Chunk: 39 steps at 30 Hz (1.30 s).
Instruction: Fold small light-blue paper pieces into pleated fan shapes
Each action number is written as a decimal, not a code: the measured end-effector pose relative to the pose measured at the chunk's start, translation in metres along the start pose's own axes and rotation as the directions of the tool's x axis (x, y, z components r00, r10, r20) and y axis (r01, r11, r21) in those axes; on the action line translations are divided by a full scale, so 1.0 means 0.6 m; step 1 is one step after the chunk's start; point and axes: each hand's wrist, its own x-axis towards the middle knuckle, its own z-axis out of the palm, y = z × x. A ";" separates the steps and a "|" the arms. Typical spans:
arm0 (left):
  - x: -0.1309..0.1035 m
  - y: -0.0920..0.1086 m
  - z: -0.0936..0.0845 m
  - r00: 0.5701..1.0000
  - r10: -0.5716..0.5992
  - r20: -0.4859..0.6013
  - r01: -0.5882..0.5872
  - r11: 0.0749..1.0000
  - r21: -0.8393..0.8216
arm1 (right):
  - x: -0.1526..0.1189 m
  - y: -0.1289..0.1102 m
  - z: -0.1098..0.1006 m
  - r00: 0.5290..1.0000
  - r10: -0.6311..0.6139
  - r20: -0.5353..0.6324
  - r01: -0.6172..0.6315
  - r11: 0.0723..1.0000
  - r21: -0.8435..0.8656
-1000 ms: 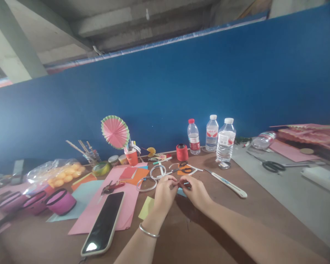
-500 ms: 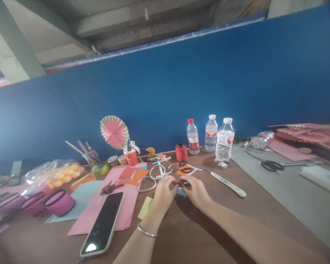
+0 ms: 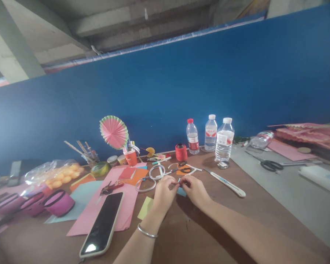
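My left hand (image 3: 166,190) and my right hand (image 3: 194,189) meet fingertip to fingertip above the brown table. Between their pinched fingers a tiny tip of a blue paper piece (image 3: 179,180) shows; the fingers cover the rest of it. Just below the fingertips is a light blue paper (image 3: 182,192), partly hidden by my hands. Beyond them are black-handled scissors (image 3: 185,170) on orange paper, and white rings (image 3: 157,171) at the left. Beside my left wrist, a yellow paper (image 3: 145,208) lies flat.
A phone (image 3: 103,223) lies on pink paper (image 3: 79,225) to the left. A utility knife (image 3: 228,184) is on the right, with water bottles (image 3: 224,141) behind it. Further back are a red roll (image 3: 181,152) and a paper fan (image 3: 114,132) in a cup (image 3: 131,158).
The blue tip now shows above my pinched fingertips, where a dark gap was before. My right fingers have shifted slightly; both hands stay in nearly the same place.
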 end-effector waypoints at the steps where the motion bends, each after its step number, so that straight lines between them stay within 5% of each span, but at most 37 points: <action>1: 0.000 0.001 0.000 1.000 -0.004 0.003 0.004 1.000 -0.003 | 0.000 -0.001 0.000 1.000 0.016 0.008 -0.016 1.000 0.001; 14: -0.001 0.006 -0.001 0.975 -0.134 0.179 0.167 0.969 -0.185 | 0.001 0.007 0.002 0.990 0.075 0.116 -0.091 0.986 0.143; 39: 0.005 0.003 0.000 0.958 -0.222 0.180 0.257 0.944 -0.209 | 0.006 0.007 0.001 0.993 0.053 0.104 -0.078 0.965 0.250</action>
